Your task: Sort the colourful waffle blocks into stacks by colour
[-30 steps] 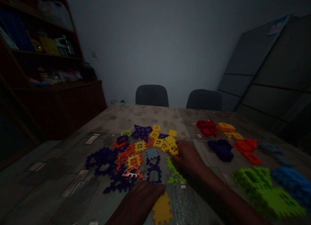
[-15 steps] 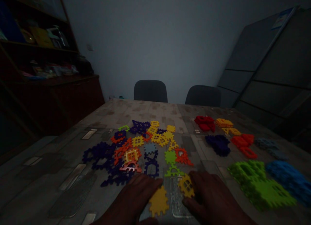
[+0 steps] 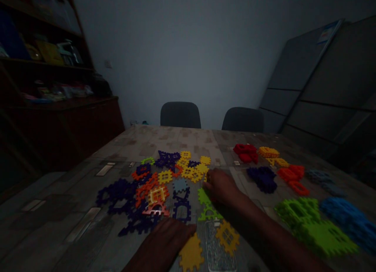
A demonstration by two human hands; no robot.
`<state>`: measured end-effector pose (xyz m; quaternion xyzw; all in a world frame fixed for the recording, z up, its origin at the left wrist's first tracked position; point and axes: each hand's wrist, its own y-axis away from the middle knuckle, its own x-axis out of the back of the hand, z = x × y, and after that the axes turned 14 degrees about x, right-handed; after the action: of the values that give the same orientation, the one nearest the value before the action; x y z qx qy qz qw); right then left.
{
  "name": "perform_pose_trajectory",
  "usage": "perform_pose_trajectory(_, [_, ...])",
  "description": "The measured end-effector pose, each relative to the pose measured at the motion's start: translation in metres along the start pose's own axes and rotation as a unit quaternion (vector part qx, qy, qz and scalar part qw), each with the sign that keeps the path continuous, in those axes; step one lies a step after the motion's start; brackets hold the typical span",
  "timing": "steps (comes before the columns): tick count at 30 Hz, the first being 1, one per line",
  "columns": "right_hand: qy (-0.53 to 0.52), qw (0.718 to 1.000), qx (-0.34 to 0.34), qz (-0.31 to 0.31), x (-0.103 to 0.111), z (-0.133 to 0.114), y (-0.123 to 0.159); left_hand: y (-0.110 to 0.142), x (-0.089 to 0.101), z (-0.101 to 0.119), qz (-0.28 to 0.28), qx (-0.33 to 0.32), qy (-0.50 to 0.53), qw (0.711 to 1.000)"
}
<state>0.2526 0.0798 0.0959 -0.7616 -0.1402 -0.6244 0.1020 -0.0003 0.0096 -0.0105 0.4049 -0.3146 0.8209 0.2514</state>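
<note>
My left hand (image 3: 164, 242) is at the near edge of the table, its fingers curled along the upper left edge of a solid yellow toothed tile (image 3: 191, 253); its thumb is hidden. To the right of that, a yellow window tile (image 3: 227, 237) lies flat on the table. My right hand (image 3: 221, 186) reaches forward, fingers closed at a yellow triangular tile (image 3: 205, 179), which they mostly cover. Under and beside that wrist are green tiles (image 3: 207, 211). Several yellow window tiles (image 3: 188, 172) lie just left of the right fingertips.
Purple tiles (image 3: 120, 195) and orange tiles (image 3: 147, 184) are spread at left. Sorted piles stand at right: red (image 3: 246, 152), purple (image 3: 262, 179), orange (image 3: 292, 174), green (image 3: 317, 225) and blue (image 3: 349, 217). Two chairs (image 3: 180, 114) stand behind the table.
My right hand brought a yellow window tile to the near edge, let it go there, and moved forward again to the yellow triangular tile. My left hand stayed by the solid yellow tile.
</note>
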Motion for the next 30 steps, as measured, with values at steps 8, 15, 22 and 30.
perform_pose_trajectory(8, [0.020,0.998,0.055,0.004,-0.009,-0.021,-0.052,-0.006,0.000,0.002,-0.019,0.014,0.014,1.000])
perform_pose_trajectory(15, [0.007,0.995,0.098,0.007,0.001,-0.013,-0.049,-0.004,0.000,0.003,-0.024,0.017,0.010,1.000])
perform_pose_trajectory(22, [-0.080,0.975,0.206,-0.027,0.024,0.018,0.048,0.002,0.002,0.005,-0.008,0.010,-0.004,1.000])
perform_pose_trajectory(30, [-0.170,0.966,0.186,-0.063,0.025,0.030,0.126,-0.001,0.032,0.027,0.021,0.022,-0.044,0.999])
